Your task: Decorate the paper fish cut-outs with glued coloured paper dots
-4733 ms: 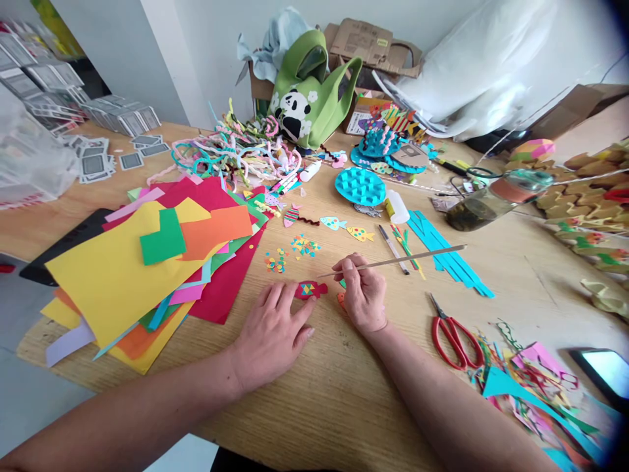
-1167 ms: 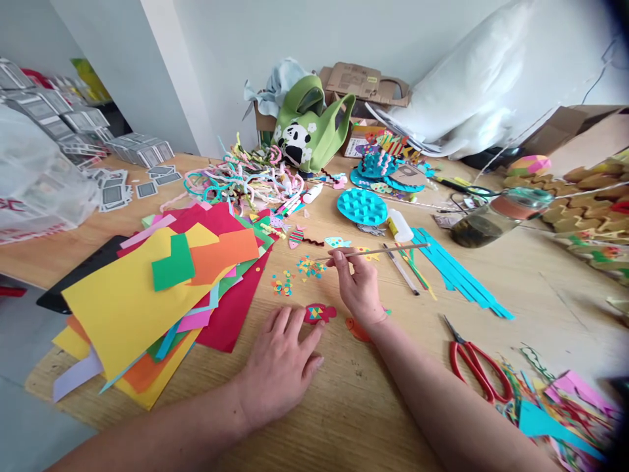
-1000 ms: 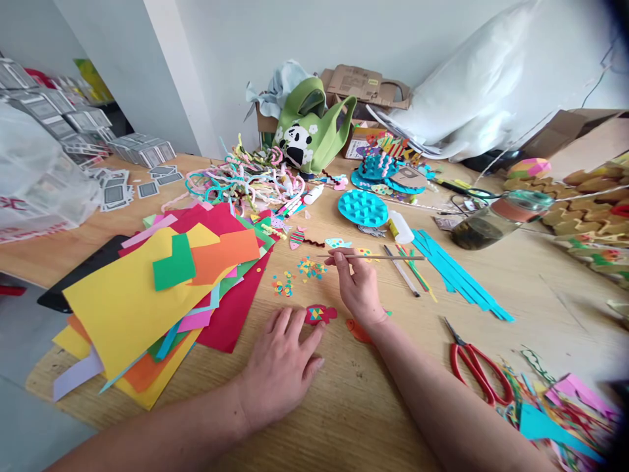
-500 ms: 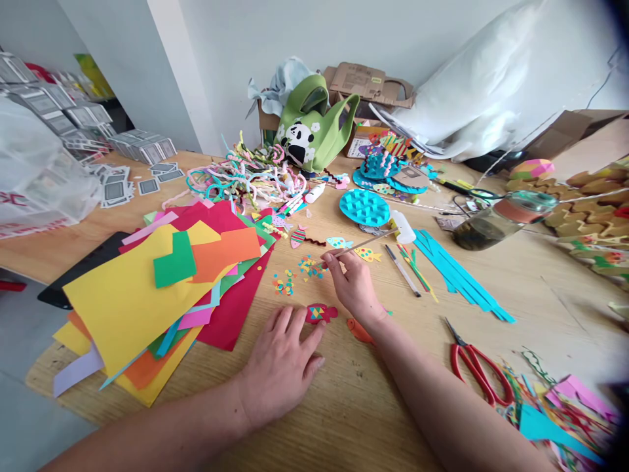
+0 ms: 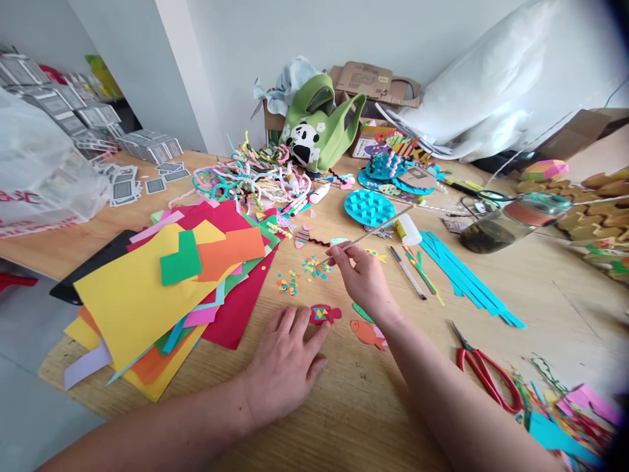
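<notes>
My right hand (image 5: pixel 366 282) pinches a thin stick (image 5: pixel 376 231), its lower tip at a small heap of paper bits (image 5: pixel 317 267) in blue, yellow and orange. A second little heap of paper dots (image 5: pixel 288 283) lies just left of it. My left hand (image 5: pixel 287 357) rests flat on the table, fingers spread, beside a red paper fish (image 5: pixel 325 314) with blue and yellow triangles on its body. Its fingertips touch or nearly touch that fish. An orange paper fish (image 5: pixel 366 333) and a green paper piece (image 5: pixel 362 311) lie partly under my right forearm.
Stacked coloured paper (image 5: pixel 132 301) covers the left side. Red-handled scissors (image 5: pixel 486 373) and paper scraps lie at the right. Further back are blue paper strips (image 5: pixel 466 275), a pen (image 5: pixel 409 273), a white glue bottle (image 5: pixel 409 229), a glass jar (image 5: pixel 511 223) and a green panda bag (image 5: pixel 319 131).
The stick in my right hand has swung steeper, its upper end moving away from the glue bottle. My left hand stays by the red fish. The whole view has shifted slightly.
</notes>
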Motion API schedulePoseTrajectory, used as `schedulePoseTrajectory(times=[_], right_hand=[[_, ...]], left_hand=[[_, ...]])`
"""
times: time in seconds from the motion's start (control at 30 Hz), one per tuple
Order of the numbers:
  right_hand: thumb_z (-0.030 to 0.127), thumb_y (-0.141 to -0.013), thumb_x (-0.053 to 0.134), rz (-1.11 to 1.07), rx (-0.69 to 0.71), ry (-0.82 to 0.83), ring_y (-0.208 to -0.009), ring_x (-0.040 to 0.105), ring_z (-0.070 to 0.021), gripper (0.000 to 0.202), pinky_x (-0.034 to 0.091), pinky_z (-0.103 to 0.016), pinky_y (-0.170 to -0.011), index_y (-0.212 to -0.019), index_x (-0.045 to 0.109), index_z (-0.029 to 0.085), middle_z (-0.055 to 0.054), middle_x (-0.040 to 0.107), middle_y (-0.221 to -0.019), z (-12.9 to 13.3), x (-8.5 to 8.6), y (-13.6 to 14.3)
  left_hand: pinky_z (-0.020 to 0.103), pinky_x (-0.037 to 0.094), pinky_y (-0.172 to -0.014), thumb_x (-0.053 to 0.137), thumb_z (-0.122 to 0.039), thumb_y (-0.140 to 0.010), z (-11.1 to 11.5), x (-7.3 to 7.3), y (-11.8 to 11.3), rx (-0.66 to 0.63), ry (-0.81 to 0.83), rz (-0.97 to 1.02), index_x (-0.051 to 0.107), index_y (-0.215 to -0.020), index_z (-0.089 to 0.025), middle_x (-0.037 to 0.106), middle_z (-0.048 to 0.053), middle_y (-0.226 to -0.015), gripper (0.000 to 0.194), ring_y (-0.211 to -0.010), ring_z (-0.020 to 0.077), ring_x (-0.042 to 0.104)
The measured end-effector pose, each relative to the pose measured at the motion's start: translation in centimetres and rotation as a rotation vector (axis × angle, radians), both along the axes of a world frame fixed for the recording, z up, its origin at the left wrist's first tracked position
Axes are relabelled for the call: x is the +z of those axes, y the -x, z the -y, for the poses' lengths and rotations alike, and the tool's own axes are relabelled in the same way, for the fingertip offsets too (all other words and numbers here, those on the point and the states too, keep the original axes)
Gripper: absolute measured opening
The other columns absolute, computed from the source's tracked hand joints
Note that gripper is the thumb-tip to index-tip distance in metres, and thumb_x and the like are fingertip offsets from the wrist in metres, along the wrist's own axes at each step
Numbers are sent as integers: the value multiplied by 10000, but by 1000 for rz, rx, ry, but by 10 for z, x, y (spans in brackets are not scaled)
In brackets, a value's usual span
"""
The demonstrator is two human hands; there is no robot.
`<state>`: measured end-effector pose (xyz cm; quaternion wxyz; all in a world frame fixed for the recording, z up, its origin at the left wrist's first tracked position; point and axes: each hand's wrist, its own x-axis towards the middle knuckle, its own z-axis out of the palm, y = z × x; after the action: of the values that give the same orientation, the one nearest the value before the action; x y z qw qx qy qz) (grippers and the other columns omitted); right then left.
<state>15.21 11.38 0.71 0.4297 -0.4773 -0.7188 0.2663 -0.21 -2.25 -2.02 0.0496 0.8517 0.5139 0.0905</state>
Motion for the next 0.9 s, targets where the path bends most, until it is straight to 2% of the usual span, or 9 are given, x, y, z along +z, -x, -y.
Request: schedulePoseTrajectory(times=[0.1, 0.27, 0.63, 0.9], right_hand=[[409, -945, 489, 38, 52, 1, -714, 654, -189, 338, 458, -302, -674, -701, 616, 212, -36, 697, -709, -2, 5, 6], [424, -952, 482, 89, 63, -45, -699, 637, -184, 361, 441, -295, -647, -684, 601, 213, -47, 694, -713, -4, 1, 12], [407, -931, 507, 97, 70, 21, -635, 629, -160, 347, 420, -269, -606, -682, 626, 197, -28, 708, -676, -12, 10, -3], [423, -928, 509, 117, 91, 45, -615, 624, -156, 361, 414, -266, -590, -670, 617, 194, -28, 700, -664, -11, 9, -7]], left_hand=[[515, 375, -1046, 529, -422, -934, 0, 0, 0, -1, -13, -6, 474, -1400, -264, 461, 133, -1349, 495, -1230, 320, 414], [507, 376, -1044, 518, -428, -940, 0, 2, 0, -2, -5, 9, 489, -1390, -266, 478, 131, -1334, 479, -1219, 315, 419], [513, 383, -1039, 522, -401, -943, -1, 1, 1, -15, 13, -2, 482, -1401, -250, 461, 148, -1341, 483, -1224, 325, 412], [512, 386, -1037, 531, -403, -937, -1, 2, 0, -16, 3, -2, 497, -1390, -252, 462, 142, -1334, 478, -1214, 319, 416]])
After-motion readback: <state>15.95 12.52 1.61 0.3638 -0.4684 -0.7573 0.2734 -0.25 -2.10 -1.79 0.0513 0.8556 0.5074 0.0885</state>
